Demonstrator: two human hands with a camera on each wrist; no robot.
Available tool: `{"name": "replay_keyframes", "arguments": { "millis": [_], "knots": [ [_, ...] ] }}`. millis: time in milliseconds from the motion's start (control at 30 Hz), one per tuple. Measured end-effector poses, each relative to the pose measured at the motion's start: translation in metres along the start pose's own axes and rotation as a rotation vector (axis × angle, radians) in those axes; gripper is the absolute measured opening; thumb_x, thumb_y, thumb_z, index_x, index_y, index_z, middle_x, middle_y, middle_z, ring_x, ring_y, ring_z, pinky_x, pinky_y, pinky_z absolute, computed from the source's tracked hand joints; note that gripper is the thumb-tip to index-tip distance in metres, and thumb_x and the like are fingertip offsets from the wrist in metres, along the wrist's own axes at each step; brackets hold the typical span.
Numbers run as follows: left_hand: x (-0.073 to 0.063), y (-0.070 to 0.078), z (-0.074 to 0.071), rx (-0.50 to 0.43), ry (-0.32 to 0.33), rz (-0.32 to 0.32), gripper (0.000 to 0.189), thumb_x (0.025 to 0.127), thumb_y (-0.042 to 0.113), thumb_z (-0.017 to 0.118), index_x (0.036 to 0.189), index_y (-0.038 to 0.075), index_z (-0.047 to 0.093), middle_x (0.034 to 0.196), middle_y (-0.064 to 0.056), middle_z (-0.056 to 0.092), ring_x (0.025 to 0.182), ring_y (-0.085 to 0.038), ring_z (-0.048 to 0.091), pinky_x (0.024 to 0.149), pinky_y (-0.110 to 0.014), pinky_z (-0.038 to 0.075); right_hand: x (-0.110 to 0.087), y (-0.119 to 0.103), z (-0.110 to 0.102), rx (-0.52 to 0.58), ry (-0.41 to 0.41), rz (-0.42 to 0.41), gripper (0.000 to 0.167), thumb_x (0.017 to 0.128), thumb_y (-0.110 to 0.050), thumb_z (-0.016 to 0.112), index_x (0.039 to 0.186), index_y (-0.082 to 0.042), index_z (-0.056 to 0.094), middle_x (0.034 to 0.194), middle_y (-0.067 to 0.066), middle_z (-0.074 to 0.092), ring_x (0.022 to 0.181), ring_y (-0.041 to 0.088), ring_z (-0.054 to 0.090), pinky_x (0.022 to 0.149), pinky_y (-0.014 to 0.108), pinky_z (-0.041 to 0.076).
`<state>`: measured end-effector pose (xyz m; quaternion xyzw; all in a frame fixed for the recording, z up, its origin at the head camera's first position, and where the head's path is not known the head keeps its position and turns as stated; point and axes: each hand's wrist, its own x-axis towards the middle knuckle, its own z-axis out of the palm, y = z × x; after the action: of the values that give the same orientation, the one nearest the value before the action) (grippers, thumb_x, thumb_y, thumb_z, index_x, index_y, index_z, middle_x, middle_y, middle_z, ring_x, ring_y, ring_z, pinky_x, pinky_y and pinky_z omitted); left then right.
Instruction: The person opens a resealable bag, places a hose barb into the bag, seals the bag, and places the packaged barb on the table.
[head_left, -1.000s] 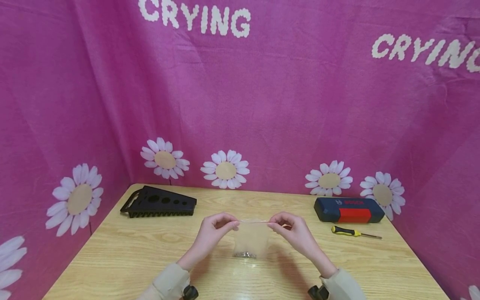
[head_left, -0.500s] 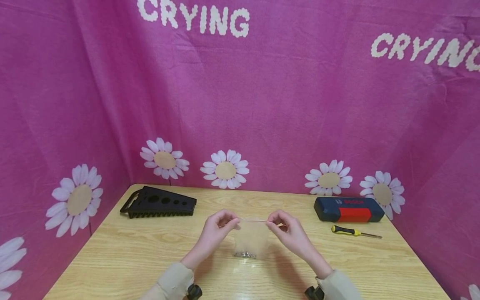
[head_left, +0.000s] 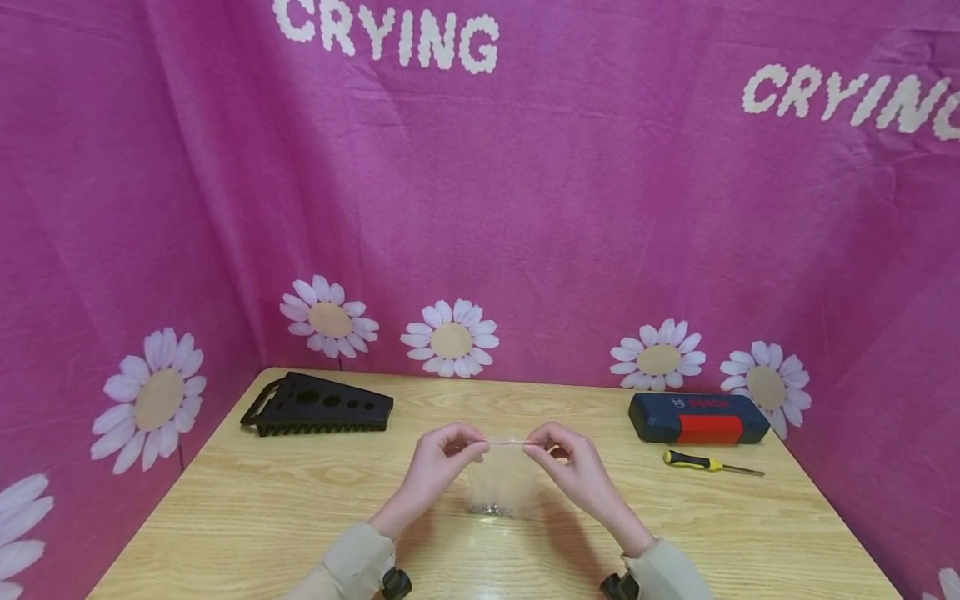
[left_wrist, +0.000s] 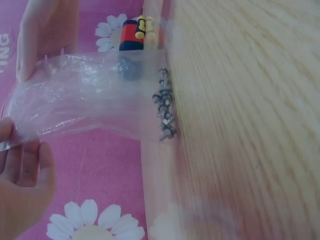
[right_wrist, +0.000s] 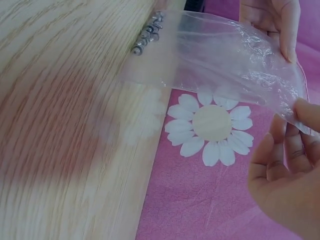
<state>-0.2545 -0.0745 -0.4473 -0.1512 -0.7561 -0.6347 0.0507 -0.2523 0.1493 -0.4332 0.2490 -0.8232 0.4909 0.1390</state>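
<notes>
A clear plastic zip bag (head_left: 502, 477) hangs upright between my two hands, its top edge edged by a thin reddish line. My left hand (head_left: 441, 465) pinches one top corner between thumb and fingers. At the opposite corner, my right hand (head_left: 576, 468) does the same. Several small metal screws (left_wrist: 165, 107) lie in a row along the bag's bottom, down at the tabletop. In the right wrist view the bag's film (right_wrist: 220, 55) looks wrinkled and shiny near the top. Whether its mouth is sealed I cannot tell.
A black slotted plastic holder (head_left: 322, 404) lies at the back left of the wooden table (head_left: 247, 517). At the back right sits a dark blue and red Bosch case (head_left: 699, 419), with a yellow-black screwdriver (head_left: 708, 463) in front. A pink daisy-print cloth (head_left: 525, 208) hangs behind.
Both hands have come slightly closer together along the bag's top edge, the left moving right and the right moving left. The bag's bottom and the screws have stayed in place.
</notes>
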Motion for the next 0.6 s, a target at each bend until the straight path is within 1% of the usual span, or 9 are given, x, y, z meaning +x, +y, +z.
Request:
{"name": "replay_keyframes", "arguments": {
  "millis": [133,233,300,367,433,500,600],
  "knots": [
    [0.0,0.0,0.003,0.001,-0.013,0.009,0.016,0.09,0.017,0.072,0.101,0.005,0.071,0.099,-0.015,0.073,0.085,-0.006,0.066,0.081,-0.017,0.054,0.001,-0.001,0.002,0.019,-0.011,0.039,0.007,0.092,-0.016,0.07,0.095,-0.009,0.07,0.087,0.006,0.071,0.075,-0.003,0.056,0.067,0.021,0.052],
    [0.002,0.0,0.005,0.02,-0.028,0.026,0.017,0.089,0.02,0.074,0.102,0.008,0.073,0.102,-0.011,0.074,0.089,-0.002,0.067,0.084,-0.019,0.054,0.003,-0.003,0.005,0.014,-0.013,0.022,0.007,0.091,-0.017,0.071,0.096,-0.011,0.071,0.088,0.005,0.073,0.077,-0.003,0.058,0.067,0.02,0.051],
    [0.003,0.0,0.007,0.036,-0.036,0.037,0.017,0.088,0.022,0.075,0.101,0.011,0.075,0.102,-0.008,0.076,0.089,-0.001,0.067,0.083,-0.019,0.054,0.003,-0.004,0.006,0.0,-0.011,0.006,0.007,0.091,-0.016,0.071,0.094,-0.01,0.072,0.088,0.004,0.074,0.077,-0.004,0.058,0.068,0.02,0.05],
    [0.005,0.0,0.009,0.051,-0.034,0.044,0.015,0.088,0.023,0.075,0.098,0.012,0.076,0.099,-0.007,0.076,0.085,0.0,0.067,0.079,-0.019,0.053,0.004,-0.004,0.007,-0.017,-0.004,-0.013,0.006,0.091,-0.015,0.071,0.092,-0.009,0.072,0.086,0.003,0.074,0.075,-0.004,0.057,0.067,0.019,0.05],
    [0.005,0.0,0.01,0.053,-0.029,0.064,0.013,0.088,0.021,0.075,0.095,0.01,0.076,0.096,-0.01,0.077,0.081,0.0,0.066,0.074,-0.019,0.053,0.004,-0.005,0.008,-0.027,0.003,-0.024,0.008,0.09,-0.014,0.071,0.091,-0.006,0.071,0.084,0.003,0.073,0.073,-0.004,0.056,0.066,0.019,0.05],
    [0.005,0.001,0.011,0.054,-0.024,0.071,0.012,0.088,0.019,0.075,0.094,0.009,0.076,0.094,-0.012,0.076,0.077,0.0,0.066,0.069,-0.018,0.052,0.004,-0.005,0.009,-0.028,0.005,-0.031,0.009,0.09,-0.013,0.071,0.091,-0.004,0.07,0.084,0.004,0.073,0.072,-0.003,0.055,0.066,0.02,0.05],
    [0.004,0.004,0.012,0.054,-0.022,0.082,0.012,0.088,0.018,0.074,0.094,0.007,0.075,0.093,-0.014,0.076,0.075,-0.001,0.066,0.067,-0.018,0.052,0.005,-0.006,0.009,-0.036,0.003,-0.023,0.011,0.091,-0.015,0.071,0.091,-0.004,0.069,0.085,0.004,0.073,0.072,-0.002,0.055,0.066,0.02,0.049]
  ]
}}
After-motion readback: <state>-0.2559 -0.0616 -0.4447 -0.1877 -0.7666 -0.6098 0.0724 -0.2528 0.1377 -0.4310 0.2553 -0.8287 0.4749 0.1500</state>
